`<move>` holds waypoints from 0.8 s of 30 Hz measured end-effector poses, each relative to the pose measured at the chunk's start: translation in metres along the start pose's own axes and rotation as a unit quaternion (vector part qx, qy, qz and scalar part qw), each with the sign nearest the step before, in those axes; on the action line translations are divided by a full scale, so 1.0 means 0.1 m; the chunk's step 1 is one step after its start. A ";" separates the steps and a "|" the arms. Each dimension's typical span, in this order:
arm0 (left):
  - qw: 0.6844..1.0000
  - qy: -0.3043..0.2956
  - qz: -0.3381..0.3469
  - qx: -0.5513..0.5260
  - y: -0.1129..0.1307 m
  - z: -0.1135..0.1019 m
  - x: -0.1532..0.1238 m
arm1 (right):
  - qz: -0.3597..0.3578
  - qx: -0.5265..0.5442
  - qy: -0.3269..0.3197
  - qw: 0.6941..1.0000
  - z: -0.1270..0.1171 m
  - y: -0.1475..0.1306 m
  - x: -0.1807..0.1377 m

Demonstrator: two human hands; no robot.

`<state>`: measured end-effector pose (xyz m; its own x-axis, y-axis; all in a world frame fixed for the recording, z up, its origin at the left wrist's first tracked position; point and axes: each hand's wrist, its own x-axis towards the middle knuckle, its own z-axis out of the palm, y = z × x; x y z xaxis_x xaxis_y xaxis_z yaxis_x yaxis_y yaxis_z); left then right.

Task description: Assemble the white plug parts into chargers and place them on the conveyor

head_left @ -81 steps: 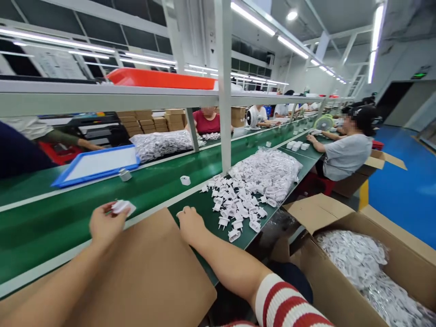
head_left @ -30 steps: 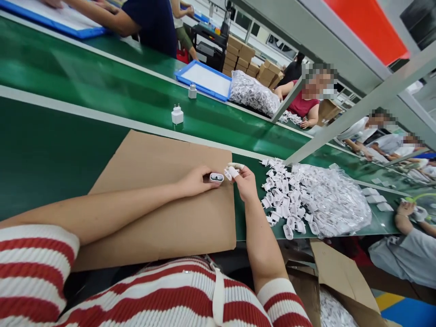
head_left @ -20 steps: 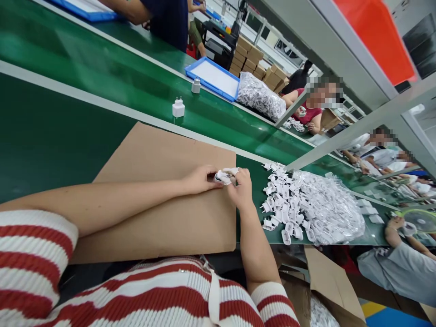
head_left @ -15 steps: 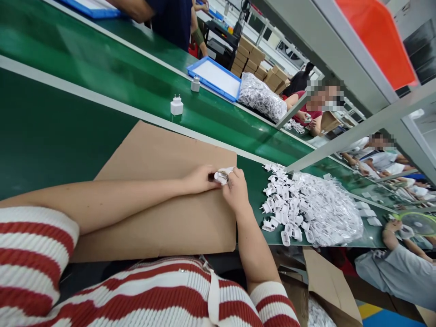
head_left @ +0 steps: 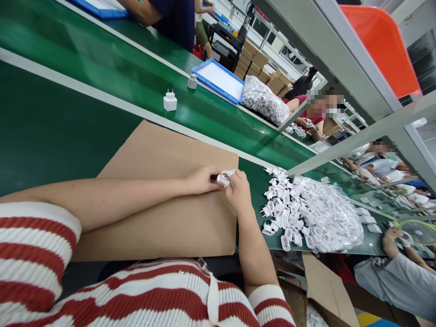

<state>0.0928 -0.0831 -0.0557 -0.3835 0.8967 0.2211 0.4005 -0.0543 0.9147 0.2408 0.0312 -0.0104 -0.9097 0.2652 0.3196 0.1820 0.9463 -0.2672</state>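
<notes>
A small white charger housing (head_left: pixel 224 178) is held between my two hands, over the right part of a cardboard sheet (head_left: pixel 163 222). My left hand (head_left: pixel 203 180) closes on its left end, with the fingertips partly in shadow. From the right, my right hand (head_left: pixel 239 190) pinches its other side with thumb and fingers. The fingers cover much of the piece, and its details are too small to make out. To the right of my right hand lies a heap of loose white plug housings (head_left: pixel 284 204), several with their pins showing.
A clear plastic bag full of white housings (head_left: pixel 329 218) lies beside the heap. Two white chargers (head_left: pixel 170 101) stand on the green conveyor belt (head_left: pixel 116 72). Beyond are a blue tray (head_left: pixel 220 81) and another bag (head_left: pixel 265 101). A metal post (head_left: pixel 340 140) slants across the right; co-workers sit further off.
The white housing has turned slightly in my hands, which stay in nearly the same place. The chargers on the belt have shifted a little left.
</notes>
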 end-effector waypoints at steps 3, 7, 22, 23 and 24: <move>1.000 -0.003 0.000 -0.005 0.03 -0.01 0.00 | -0.028 0.016 0.048 0.998 0.02 0.03 -0.03; 1.000 -0.005 -0.009 -0.004 0.05 -0.02 -0.01 | -0.051 0.029 0.066 0.996 0.04 0.05 -0.06; 1.000 0.002 0.003 -0.001 0.02 -0.03 -0.01 | -0.013 0.028 0.035 0.999 0.03 0.03 -0.01; 1.000 0.003 0.004 -0.001 0.03 -0.03 -0.01 | -0.004 0.026 0.034 0.999 0.03 0.02 0.00; 1.000 0.004 0.005 -0.001 0.03 -0.03 -0.01 | 0.005 0.022 0.033 0.999 0.03 0.01 0.00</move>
<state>0.0918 -0.0851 -0.0523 -0.3857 0.8928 0.2327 0.4033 -0.0637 0.9128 0.2398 0.0318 -0.0134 -0.8814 0.2872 0.3751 0.1724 0.9348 -0.3106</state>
